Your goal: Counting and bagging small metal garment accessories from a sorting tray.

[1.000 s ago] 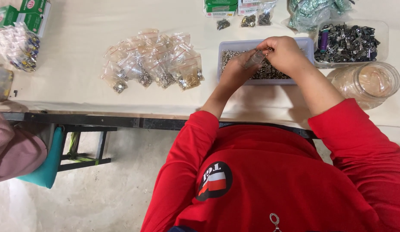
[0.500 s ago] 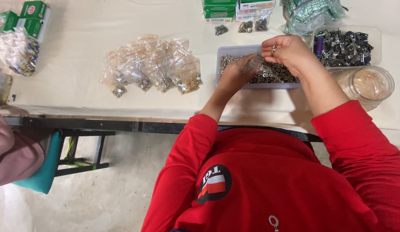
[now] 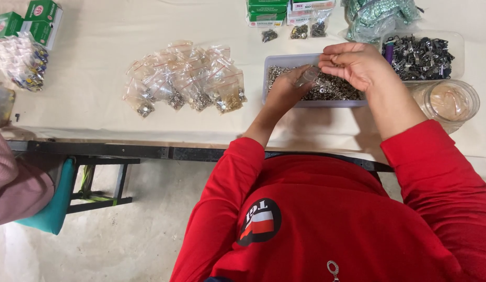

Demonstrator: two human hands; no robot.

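Head view: left hand (image 3: 285, 91) pinching a small clear zip bag (image 3: 308, 76) over the grey tray (image 3: 266, 78) of small metal fittings (image 3: 332, 90); right hand (image 3: 355, 62) just above, fingertips together as if clamped on a few pieces, though too small to tell. Best done, by judgement, with bag mouth held wide and low over tray, pieces dropped straight in. Filled bags (image 3: 188, 78) heaped to the left on the worktop (image 3: 96, 47).
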